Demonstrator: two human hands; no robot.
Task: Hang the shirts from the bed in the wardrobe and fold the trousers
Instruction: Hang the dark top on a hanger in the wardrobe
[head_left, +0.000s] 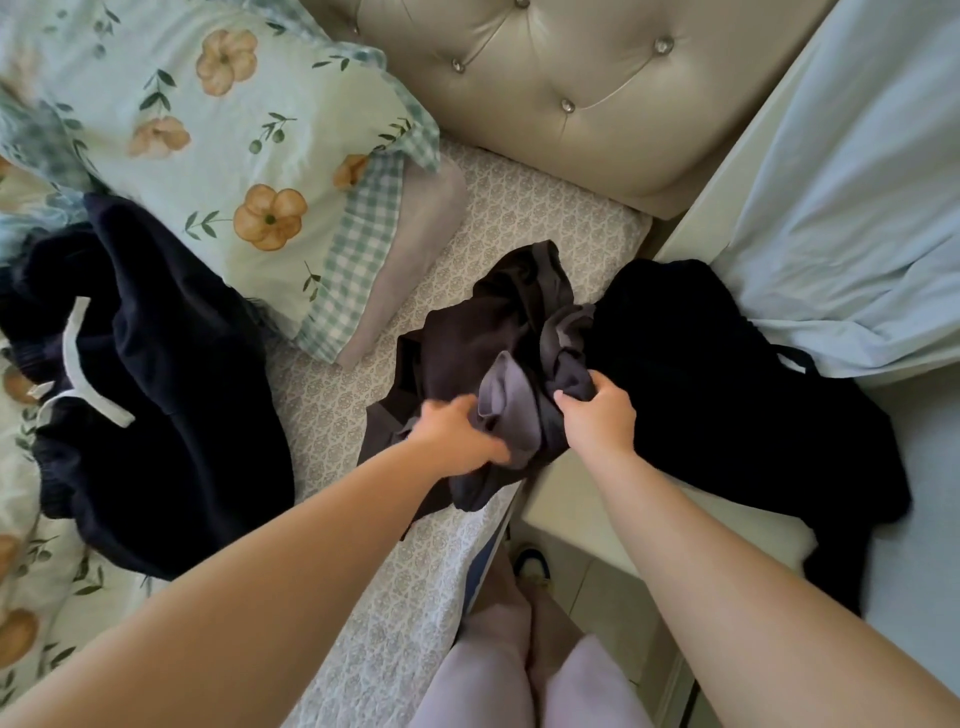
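A crumpled dark grey garment (467, 338) with a lighter grey inside lies at the right edge of the bed (363, 597). My right hand (597, 415) grips a bunch of its fabric. My left hand (457, 436) is blurred, with its fingers curled into the cloth at the garment's near side. A dark navy garment with a white drawstring (156, 415) lies spread on the bed at the left. Another black garment (727, 389) is draped over the white bedside surface (561, 509) on the right.
A floral pillow (234, 145) lies at the head of the bed against a tufted beige headboard (571, 78). Pale blue cloth (857, 208) lies at the far right. My legs and a tiled floor (608, 592) show below, between bed and bedside surface.
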